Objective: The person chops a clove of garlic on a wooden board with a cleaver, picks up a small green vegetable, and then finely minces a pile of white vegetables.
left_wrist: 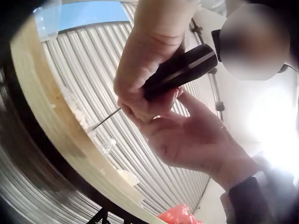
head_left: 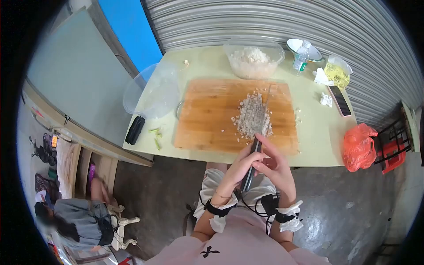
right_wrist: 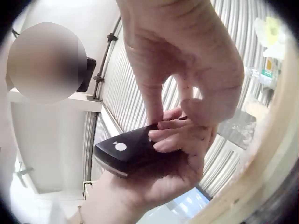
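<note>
A knife (head_left: 260,117) with a dark handle points away from the body over a pile of chopped white pieces (head_left: 249,115) on a wooden cutting board (head_left: 203,115). My left hand (head_left: 238,170) grips the handle, its fingers curled round it; in the left wrist view the left hand (left_wrist: 149,60) covers part of the dark handle (left_wrist: 182,70). My right hand (head_left: 278,172) meets the knife from the other side, one finger stretched along it near the blade. In the right wrist view the right hand's (right_wrist: 187,60) fingers reach down to the handle (right_wrist: 131,149), touching beside the left fingers.
Behind the board stands a clear bowl (head_left: 251,68) of white pieces, with a bottle (head_left: 301,57) and plate (head_left: 316,52) to its right. An empty clear bowl (head_left: 154,95) and black case (head_left: 135,130) are left. A phone (head_left: 339,100) and red bag (head_left: 360,147) lie right.
</note>
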Action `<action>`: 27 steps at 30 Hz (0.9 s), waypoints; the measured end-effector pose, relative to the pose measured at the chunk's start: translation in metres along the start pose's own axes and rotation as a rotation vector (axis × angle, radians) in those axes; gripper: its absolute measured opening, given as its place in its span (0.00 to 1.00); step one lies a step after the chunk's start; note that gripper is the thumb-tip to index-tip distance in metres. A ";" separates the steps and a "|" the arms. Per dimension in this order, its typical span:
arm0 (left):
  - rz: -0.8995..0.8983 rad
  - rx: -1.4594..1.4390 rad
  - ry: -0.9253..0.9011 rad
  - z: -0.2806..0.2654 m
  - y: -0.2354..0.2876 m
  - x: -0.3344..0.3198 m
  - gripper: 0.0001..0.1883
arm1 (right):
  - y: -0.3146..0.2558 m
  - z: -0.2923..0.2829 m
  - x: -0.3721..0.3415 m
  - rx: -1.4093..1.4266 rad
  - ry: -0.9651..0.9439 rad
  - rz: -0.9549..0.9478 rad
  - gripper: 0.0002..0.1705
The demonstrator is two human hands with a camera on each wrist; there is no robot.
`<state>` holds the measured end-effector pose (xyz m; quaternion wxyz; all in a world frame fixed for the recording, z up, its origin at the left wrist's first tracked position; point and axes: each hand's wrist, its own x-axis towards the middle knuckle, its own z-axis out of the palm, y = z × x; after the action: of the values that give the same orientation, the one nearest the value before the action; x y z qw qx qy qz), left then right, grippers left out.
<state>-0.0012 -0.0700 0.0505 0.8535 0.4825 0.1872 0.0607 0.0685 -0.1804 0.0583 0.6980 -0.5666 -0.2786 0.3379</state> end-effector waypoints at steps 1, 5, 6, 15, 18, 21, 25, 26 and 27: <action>0.000 0.011 -0.009 -0.002 0.000 0.001 0.10 | 0.000 0.002 0.001 0.004 0.009 -0.011 0.39; -0.018 -0.024 -0.034 0.001 0.009 -0.004 0.08 | -0.005 0.003 -0.002 -0.015 -0.007 -0.028 0.38; -0.007 0.006 -0.052 0.003 0.013 -0.008 0.08 | -0.008 0.002 -0.004 -0.036 -0.025 -0.041 0.38; -0.036 -0.031 -0.040 -0.002 0.005 0.005 0.09 | -0.003 0.002 0.001 0.040 -0.003 -0.052 0.39; -0.018 0.039 -0.047 0.005 0.010 -0.007 0.09 | -0.011 0.001 -0.008 -0.064 -0.024 -0.068 0.38; -0.022 -0.009 -0.034 -0.002 0.002 0.001 0.08 | -0.003 0.003 -0.003 -0.021 0.001 -0.060 0.38; -0.018 -0.031 -0.023 -0.002 0.006 -0.001 0.08 | -0.001 0.006 0.000 0.039 0.020 -0.033 0.39; -0.016 -0.036 -0.008 0.001 0.009 -0.007 0.08 | -0.003 0.005 -0.003 -0.030 0.008 -0.059 0.40; -0.018 -0.039 0.007 0.005 0.013 -0.014 0.09 | -0.005 0.006 -0.006 -0.096 -0.002 -0.084 0.40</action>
<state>-0.0111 -0.0714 0.0676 0.8625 0.4640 0.1932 0.0583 0.0608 -0.1824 0.0640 0.6831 -0.5870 -0.3188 0.2953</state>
